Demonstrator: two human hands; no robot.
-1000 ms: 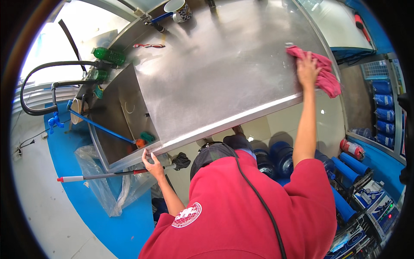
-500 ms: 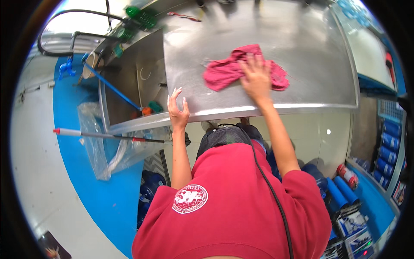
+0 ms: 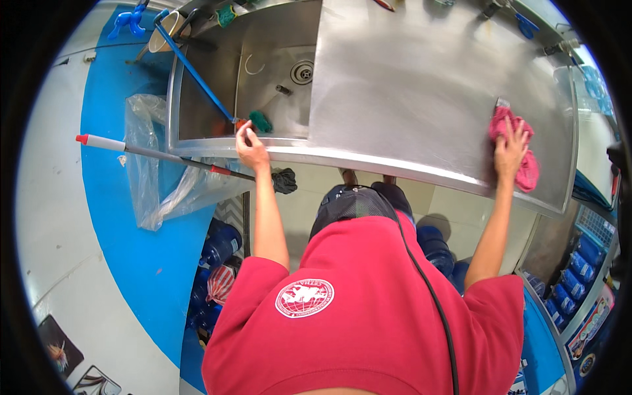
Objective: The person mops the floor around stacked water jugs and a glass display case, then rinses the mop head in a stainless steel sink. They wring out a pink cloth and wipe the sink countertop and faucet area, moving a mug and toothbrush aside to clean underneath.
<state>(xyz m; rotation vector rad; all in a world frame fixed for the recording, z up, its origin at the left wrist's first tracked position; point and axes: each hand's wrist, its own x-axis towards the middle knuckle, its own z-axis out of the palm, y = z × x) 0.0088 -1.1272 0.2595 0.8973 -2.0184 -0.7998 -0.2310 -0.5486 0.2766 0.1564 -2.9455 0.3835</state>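
Observation:
On the right end of the steel counter (image 3: 408, 99) lies a bunched pinkish-red cloth (image 3: 526, 172). My right hand (image 3: 509, 155) is on top of it, fingers gripping its folds against the metal. A small greyish piece (image 3: 502, 103) shows at the cloth's far end; I cannot make out what it is. My left hand (image 3: 253, 153) hovers by the front rim of the sink basin (image 3: 280, 69), its fingers bent and apart with nothing visible in them. Beside its fingertips are a green scrubber (image 3: 260, 121) and the orange end of a blue-handled stick (image 3: 197, 76).
A drain (image 3: 302, 72) and a short dark fitting (image 3: 284, 90) are in the basin. A grey pole (image 3: 158, 154) crosses a clear plastic bag (image 3: 148, 178) at the left. Blue bottles (image 3: 434, 249) stand below the counter. A blue tap (image 3: 128, 22) is at the far left.
My right hand has slid the cloth from the counter's middle to its right end. The view has shifted, so more of the basin and its drain shows. My left hand stays near the front rim.

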